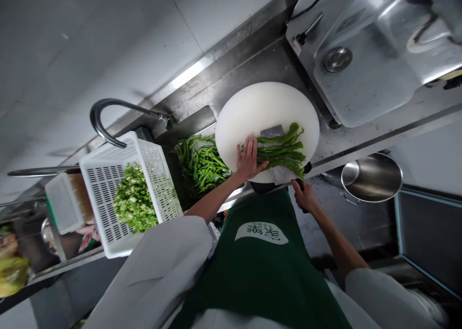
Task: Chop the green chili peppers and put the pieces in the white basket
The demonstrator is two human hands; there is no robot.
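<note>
Long green peppers [285, 149] lie side by side across the round white cutting board [252, 102]. My left hand [248, 159] rests flat over their left ends, fingers straight and thumb out to the side. At the board's near right edge, my right hand [303, 196] is closed round the dark handle of a cleaver [283, 176]. Its broad blade lies flat beneath the peppers, showing above and below them; the middle of it is hidden. More green peppers [207, 163] fill a sink basin left of the board.
A white slotted basket [103, 184] holding chopped green pieces [135, 199] stands at left, near a curved faucet [104, 112]. Right of the board is a metal sink with a drain [337, 59]. A steel pot [371, 177] sits lower right. The tiled wall [119, 40] runs behind.
</note>
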